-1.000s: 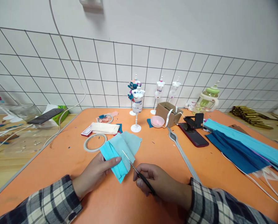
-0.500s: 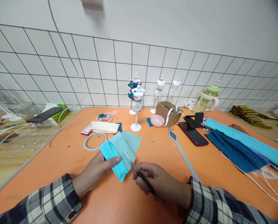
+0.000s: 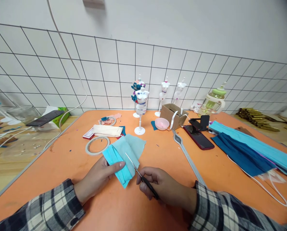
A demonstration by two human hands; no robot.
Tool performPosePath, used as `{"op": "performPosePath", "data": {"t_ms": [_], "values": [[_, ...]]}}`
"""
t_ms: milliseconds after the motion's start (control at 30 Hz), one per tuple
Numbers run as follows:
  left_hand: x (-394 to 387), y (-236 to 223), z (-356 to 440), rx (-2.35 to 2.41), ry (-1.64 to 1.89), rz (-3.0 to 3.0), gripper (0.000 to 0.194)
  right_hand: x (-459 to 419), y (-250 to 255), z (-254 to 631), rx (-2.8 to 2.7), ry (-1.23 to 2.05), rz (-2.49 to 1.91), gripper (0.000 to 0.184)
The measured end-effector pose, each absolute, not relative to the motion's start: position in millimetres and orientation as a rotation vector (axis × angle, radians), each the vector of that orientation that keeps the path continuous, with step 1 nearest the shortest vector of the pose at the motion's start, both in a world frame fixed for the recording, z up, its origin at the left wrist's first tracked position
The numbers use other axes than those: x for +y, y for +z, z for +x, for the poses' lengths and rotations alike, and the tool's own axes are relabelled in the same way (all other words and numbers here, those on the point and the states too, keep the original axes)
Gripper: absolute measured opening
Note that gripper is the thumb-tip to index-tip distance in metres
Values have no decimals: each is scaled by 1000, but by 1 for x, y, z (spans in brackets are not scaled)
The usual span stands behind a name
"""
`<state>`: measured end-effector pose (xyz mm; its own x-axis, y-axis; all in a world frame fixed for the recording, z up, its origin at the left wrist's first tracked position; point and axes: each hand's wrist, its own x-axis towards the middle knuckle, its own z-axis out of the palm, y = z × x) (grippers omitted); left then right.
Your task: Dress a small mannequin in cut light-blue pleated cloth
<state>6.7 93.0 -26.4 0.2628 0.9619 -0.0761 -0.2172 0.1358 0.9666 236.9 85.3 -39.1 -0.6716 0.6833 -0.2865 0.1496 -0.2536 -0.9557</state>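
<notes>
My left hand (image 3: 105, 171) pinches a folded piece of light blue non-woven fabric (image 3: 120, 150), like that of a face mask, with the thumb on top and the fingers underneath. Its loose paler layer fans out to the upper right. In my right hand (image 3: 157, 184) is a pair of scissors (image 3: 136, 168) with dark handles. The blades lie across the fabric's right part and point up and left; I cannot tell how far they are closed. Just beyond the fabric are a roll of tape (image 3: 97, 146) and a cream folded strip (image 3: 107, 130).
Small white dress forms (image 3: 141, 99) stand behind, with a pink bowl (image 3: 162, 124) and a cardboard box (image 3: 173, 115) beside them. Right lie a phone (image 3: 198, 138), a dark blue mask (image 3: 241, 155) and a light blue strip (image 3: 254, 141). A bottle (image 3: 213, 102) stands by the wire grid.
The camera view has shifted very slightly. Both hands keep their hold, and the scissors lie across the fabric at nearly the same spot.
</notes>
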Motion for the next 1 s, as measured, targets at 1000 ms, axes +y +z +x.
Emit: {"op": "performPosePath", "data": {"t_ms": [1000], "values": [[90,-33,8,905,975,1120,26,83,-36,232,-1537,2003,-901,20]]}}
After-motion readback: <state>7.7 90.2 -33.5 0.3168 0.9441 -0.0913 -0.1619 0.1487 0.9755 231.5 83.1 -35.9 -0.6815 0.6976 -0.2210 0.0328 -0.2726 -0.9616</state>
